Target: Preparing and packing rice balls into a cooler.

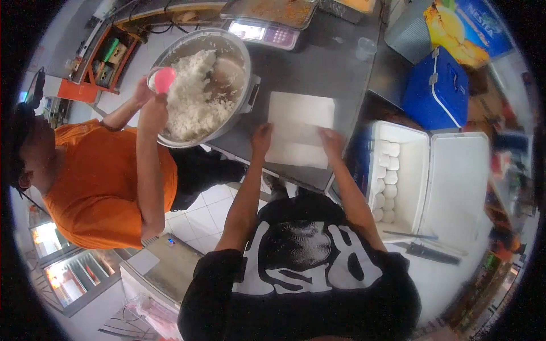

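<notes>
White paper [302,155] lies flat on a dark grey tabletop [313,70] in front of me. A band of it between my hands looks folded or lifted; whether this is one sheet or two I cannot tell. My left hand [261,140] pinches the left edge of the paper. At the opposite edge, the fingers of my right hand [332,143] grip the paper at about the same height. Left of the paper stands a large metal basin [245,55] holding cooked white rice [192,93].
A co-worker in an orange shirt [102,179] holds a pink scoop [164,80] and a small cup over the basin. A scale [281,36] sits under a food tray [273,10]. At right, an open cooler [409,179] holds several white bundles [389,177], near a closed blue cooler [435,91].
</notes>
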`<state>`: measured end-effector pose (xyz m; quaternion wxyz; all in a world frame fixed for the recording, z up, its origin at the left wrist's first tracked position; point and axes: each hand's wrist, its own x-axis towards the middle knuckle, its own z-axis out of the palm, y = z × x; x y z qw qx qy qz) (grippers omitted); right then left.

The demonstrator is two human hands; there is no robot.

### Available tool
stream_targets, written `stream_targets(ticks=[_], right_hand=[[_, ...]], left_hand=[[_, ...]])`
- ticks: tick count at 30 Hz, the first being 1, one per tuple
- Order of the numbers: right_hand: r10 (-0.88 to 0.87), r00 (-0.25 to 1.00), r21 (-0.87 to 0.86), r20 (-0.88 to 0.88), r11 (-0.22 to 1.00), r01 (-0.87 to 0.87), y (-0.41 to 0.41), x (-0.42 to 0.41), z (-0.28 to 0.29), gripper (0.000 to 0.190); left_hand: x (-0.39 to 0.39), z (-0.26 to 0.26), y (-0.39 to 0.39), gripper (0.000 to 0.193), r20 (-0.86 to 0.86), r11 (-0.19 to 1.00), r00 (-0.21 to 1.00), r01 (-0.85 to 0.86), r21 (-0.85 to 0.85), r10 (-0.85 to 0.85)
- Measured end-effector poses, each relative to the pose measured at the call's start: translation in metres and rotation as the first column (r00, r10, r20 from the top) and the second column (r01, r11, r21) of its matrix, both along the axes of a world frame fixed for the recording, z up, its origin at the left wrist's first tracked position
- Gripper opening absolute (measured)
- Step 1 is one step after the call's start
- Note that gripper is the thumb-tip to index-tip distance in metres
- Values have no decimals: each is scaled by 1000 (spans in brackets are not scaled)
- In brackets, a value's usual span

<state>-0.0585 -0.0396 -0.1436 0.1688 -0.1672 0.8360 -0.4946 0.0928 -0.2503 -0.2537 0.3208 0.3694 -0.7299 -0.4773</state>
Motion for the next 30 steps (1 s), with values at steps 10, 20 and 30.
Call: stream_targets(ticks=[10,20,30], right_hand=[[-80,995,343,-57,935,95,11,-31,-67,55],[247,727,-42,640,957,-288,46,-33,-25,30],[612,789,597,58,612,-519,-86,-168,-83,34]], left_hand=[[-51,94,46,29,345,855,923,35,-517,171],[-32,113,103,81,708,660,642,673,-335,-295],[-45,113,103,79,595,673,718,642,-368,-360]])
